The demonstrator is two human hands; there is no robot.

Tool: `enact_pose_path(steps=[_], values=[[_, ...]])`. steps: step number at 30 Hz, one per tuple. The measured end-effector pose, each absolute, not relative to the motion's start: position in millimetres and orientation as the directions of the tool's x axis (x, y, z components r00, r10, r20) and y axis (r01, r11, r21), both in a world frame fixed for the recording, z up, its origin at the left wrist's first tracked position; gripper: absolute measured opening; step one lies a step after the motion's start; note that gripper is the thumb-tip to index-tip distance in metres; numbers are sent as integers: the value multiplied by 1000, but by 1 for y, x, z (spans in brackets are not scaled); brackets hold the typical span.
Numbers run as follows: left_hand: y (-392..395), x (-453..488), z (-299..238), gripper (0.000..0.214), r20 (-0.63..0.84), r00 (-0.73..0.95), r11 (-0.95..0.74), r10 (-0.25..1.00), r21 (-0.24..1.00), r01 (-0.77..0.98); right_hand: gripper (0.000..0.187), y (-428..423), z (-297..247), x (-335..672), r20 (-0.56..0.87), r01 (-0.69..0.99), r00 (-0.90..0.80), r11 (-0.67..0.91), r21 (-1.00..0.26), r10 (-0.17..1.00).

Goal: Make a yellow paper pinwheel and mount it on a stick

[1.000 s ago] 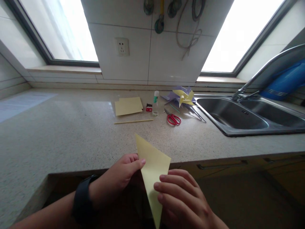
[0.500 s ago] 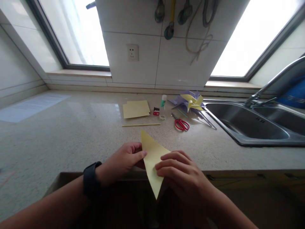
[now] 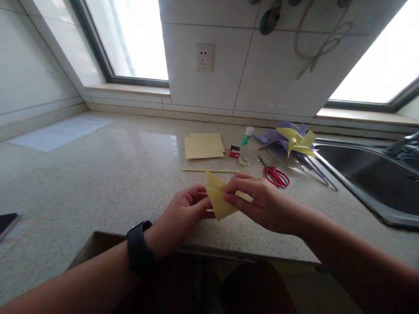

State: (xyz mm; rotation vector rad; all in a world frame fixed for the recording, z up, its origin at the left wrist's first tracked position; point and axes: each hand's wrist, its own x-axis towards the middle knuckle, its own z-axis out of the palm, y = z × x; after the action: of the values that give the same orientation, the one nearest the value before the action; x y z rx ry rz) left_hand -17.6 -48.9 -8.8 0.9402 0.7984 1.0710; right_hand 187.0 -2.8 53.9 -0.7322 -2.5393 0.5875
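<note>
A folded pale yellow paper point(image 3: 220, 201) is held between both hands just above the near edge of the speckled counter point(image 3: 108, 174). My left hand point(image 3: 181, 216), with a black watch on its wrist, pinches the paper's left side. My right hand point(image 3: 262, 201) grips the right side, its fingers curled over the fold. The paper is bent into a smaller, doubled shape with one point up and one down.
Behind the hands lie a thin wooden stick point(image 3: 209, 170), a stack of yellow sheets point(image 3: 203, 145), red scissors point(image 3: 276, 175), a glue stick point(image 3: 247, 135), a small red object point(image 3: 234, 152) and a yellow-purple paper pinwheel point(image 3: 293, 140). A steel sink point(image 3: 369, 174) is at right. A printed sheet point(image 3: 62, 133) lies far left.
The hands have risen and moved forward over the counter. The long yellow triangle has been folded over into a smaller shape. The camera has tilted left and down.
</note>
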Motion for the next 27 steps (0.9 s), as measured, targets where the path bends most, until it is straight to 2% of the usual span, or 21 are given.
enact_pose_path(steps=[4,6,10,13,18,21,24,27], values=[[-49,-18,-9,23,-85,221,166,972,909,-382,11,21,57,177,343,357,-762,798,-486,550],[-49,-18,-8,22,-86,202,158,976,913,-375,10,29,53,175,351,328,-749,775,-541,562],[-50,-17,-6,22,-89,213,158,973,930,-332,12,33,36,174,268,325,-660,588,-741,702],[-50,-16,-4,22,-111,214,176,971,933,-313,11,27,22,174,228,285,-591,465,-838,774],[-52,-18,-3,28,-116,263,205,958,918,-341,5,20,13,174,222,214,-462,351,-911,859],[-54,-19,-6,29,-124,283,198,951,948,-248,7,20,13,173,193,148,-415,275,-950,889],[-55,-18,-7,28,-130,258,178,957,969,-172,10,20,14,173,132,87,-430,186,-979,893],[-57,-17,-6,28,-110,215,153,970,969,-192,12,20,15,174,106,-1,-479,120,-993,871]])
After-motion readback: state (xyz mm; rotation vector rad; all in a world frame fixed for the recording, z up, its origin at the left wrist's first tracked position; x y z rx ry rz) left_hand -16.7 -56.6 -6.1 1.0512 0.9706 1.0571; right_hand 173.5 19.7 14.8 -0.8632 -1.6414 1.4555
